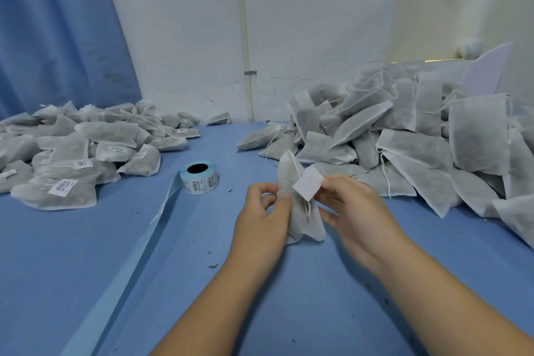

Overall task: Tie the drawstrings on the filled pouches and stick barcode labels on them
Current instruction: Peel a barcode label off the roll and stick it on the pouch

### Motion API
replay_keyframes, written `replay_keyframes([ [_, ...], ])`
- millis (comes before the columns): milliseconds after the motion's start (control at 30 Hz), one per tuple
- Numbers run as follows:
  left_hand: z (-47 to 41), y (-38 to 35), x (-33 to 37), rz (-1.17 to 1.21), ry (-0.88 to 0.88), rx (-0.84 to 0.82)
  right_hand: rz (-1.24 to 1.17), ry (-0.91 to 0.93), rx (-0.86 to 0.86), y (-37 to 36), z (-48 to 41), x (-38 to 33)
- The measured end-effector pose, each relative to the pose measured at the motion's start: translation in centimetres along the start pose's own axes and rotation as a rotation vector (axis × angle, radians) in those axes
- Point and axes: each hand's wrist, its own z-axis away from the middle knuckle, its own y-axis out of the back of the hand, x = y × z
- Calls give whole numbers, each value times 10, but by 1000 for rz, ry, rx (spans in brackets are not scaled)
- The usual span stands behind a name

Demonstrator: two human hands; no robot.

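Pouch [299, 211], a white gauzy bag filled with something dark, stands on end between the two hands, its lower corner close to the blue worktop [57, 269] and its narrow top pointing away from the person. The left hand [265, 211] grips the pouch by its left edge, thumb and fingers curled round the fabric. The right hand [349, 208] pinches a blank-looking white label [308, 183] by its right edge between thumb and forefinger; the label lies tilted across the pouch's upper front, and whether it is already stuck there cannot be told. The lower fingers of the right hand reach toward the pouch's right side. A thin drawstring [307, 208] hangs down the pouch just under the label. Beyond the left hand and a little to its left, a roll of barcode labels [199, 178] stands on the worktop, near but not touching the hand. From it a pale blue backing strip [138, 254] trails back toward the person, passing well left of the left forearm. Far to the left of the hands lies a low heap of labelled pouches [81, 159], several showing barcode stickers. To the right of the right hand and beyond it rises a taller pile of unlabelled pouches [404, 136], loose strings dangling from some. Behind both heaps are a blue curtain [57, 37] and a white wall [179, 37] with a pipe [244, 37] running down it.
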Motion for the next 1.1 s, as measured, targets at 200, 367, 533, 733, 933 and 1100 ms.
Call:
replay_keyframes([
  [200,5,-2,3,0,-38,22,-114,-32,-54,-1,-1,1],
  [367,7,-2,6,14,-115,80,-142,-34,-92,-5,0,5],
  [533,4,1,6,-71,-293,124,-241,-72,-127,-6,2,3],
  [733,1,2,3,-33,-200,87,-364,-137,-209,-8,6,-3],
  [933,-3,6,2,99,-29,107,-346,-145,-248,-4,4,-1],
  [1100,-2,6,2,157,-11,75,-181,-54,-145,2,1,-2],
])
